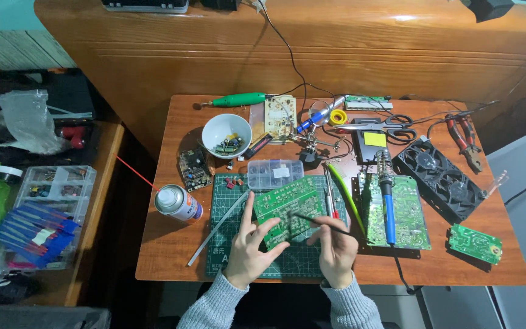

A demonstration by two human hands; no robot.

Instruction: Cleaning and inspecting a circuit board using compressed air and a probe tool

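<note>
My left hand (248,247) grips the near left edge of a green circuit board (287,210) that lies tilted on a dark green cutting mat (229,207). My right hand (337,247) holds a thin black tool (318,222) like a pen, its tip resting on the board's middle. Both wrists wear grey knit sleeves.
A spray can (178,203) stands left of the mat. A white bowl (227,135) of parts, a clear parts box (275,173), a blue soldering iron (388,204) on a second board (397,213), a black double fan (439,178), scissors (385,126), pliers (465,139) and a small board (475,244) crowd the wooden table (165,244).
</note>
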